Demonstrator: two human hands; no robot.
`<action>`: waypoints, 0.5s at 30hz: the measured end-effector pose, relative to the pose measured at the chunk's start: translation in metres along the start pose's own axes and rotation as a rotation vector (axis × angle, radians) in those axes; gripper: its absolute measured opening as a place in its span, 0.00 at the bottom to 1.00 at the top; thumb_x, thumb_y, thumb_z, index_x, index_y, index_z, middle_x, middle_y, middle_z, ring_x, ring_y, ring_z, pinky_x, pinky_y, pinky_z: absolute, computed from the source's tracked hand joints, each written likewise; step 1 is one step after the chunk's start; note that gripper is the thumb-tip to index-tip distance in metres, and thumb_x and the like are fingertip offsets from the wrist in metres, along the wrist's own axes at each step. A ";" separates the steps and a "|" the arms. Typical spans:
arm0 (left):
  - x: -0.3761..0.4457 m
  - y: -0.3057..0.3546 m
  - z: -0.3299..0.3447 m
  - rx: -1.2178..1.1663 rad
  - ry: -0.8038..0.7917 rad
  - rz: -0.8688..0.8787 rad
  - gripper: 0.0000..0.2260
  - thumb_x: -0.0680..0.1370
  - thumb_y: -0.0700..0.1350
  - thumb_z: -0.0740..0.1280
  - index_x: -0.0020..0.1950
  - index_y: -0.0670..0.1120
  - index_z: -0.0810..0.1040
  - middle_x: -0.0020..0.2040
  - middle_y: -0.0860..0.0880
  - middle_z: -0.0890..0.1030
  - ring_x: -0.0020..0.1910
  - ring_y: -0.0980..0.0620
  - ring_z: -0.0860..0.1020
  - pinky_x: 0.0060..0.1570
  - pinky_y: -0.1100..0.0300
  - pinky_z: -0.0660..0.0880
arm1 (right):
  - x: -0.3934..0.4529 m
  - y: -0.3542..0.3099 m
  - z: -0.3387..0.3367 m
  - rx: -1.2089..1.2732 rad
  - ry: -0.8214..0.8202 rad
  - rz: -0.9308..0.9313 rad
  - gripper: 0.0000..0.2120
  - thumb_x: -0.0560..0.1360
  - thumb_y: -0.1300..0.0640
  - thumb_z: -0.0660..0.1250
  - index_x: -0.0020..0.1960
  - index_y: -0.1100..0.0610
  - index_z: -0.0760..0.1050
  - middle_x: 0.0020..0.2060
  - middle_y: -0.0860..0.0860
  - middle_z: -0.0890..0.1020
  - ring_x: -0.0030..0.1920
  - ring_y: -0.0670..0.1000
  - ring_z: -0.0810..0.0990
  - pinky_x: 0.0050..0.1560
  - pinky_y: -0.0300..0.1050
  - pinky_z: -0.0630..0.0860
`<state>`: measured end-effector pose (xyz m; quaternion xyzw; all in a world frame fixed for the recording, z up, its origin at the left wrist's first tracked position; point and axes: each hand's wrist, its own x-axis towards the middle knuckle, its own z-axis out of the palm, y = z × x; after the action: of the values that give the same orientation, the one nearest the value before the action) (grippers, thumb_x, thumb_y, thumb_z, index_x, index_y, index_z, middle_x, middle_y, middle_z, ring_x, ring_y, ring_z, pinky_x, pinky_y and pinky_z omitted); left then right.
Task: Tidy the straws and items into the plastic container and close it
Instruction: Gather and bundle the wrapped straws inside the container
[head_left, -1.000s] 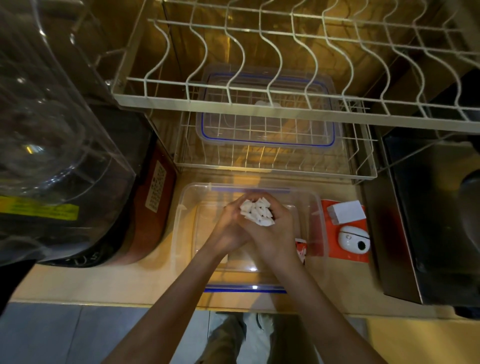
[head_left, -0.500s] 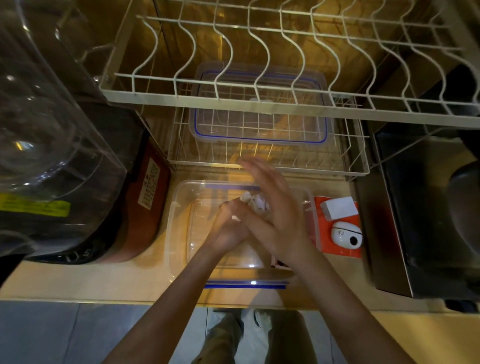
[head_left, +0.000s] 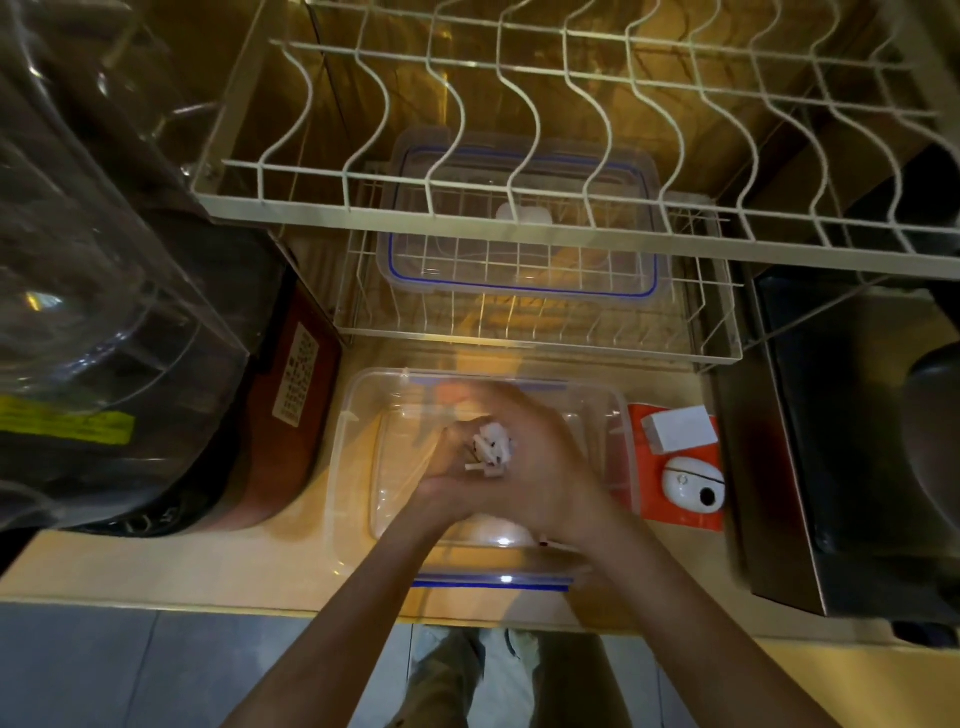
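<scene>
A clear plastic container with blue clips stands open on the counter in front of me. Both hands are over it, pressed together around a bundle of white wrapped straws held upright. My left hand grips the bundle from the left. My right hand wraps it from the right, blurred with motion. The straws' lower ends are hidden by my hands. The container's clear lid with a blue seal lies in the wire rack behind.
A white wire dish rack overhangs the back of the counter. A large water jug stands on the left. An orange box carrying a white box and a white round device sits right of the container, beside a metal appliance.
My right hand, which had opened and lifted off the bundle half a second ago, has come back down around the straws. The left hand has kept its hold.
</scene>
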<state>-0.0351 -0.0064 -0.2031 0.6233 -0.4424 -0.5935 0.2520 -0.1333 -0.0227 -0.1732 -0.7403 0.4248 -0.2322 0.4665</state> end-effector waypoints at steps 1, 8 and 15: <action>0.004 -0.005 -0.001 -0.001 -0.001 0.168 0.17 0.55 0.42 0.74 0.33 0.65 0.79 0.27 0.56 0.83 0.29 0.77 0.74 0.31 0.79 0.71 | -0.002 0.000 -0.007 0.230 0.060 0.087 0.33 0.57 0.47 0.76 0.61 0.48 0.72 0.56 0.44 0.79 0.60 0.44 0.76 0.61 0.39 0.74; 0.009 -0.013 -0.001 -0.234 -0.135 0.272 0.08 0.70 0.45 0.66 0.48 0.52 0.80 0.44 0.62 0.84 0.46 0.66 0.80 0.49 0.72 0.74 | -0.019 0.025 -0.016 0.436 0.052 0.287 0.41 0.57 0.65 0.80 0.63 0.44 0.66 0.59 0.43 0.76 0.57 0.33 0.75 0.51 0.26 0.73; 0.022 -0.024 0.001 -0.130 -0.055 0.197 0.16 0.70 0.28 0.67 0.47 0.48 0.79 0.33 0.65 0.81 0.36 0.69 0.78 0.36 0.77 0.73 | -0.008 0.028 0.014 0.513 0.188 0.322 0.26 0.67 0.75 0.70 0.59 0.52 0.72 0.58 0.56 0.79 0.55 0.41 0.79 0.50 0.28 0.75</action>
<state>-0.0320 -0.0129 -0.2345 0.5425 -0.4689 -0.6103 0.3366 -0.1389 -0.0143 -0.2036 -0.4968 0.5056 -0.3223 0.6274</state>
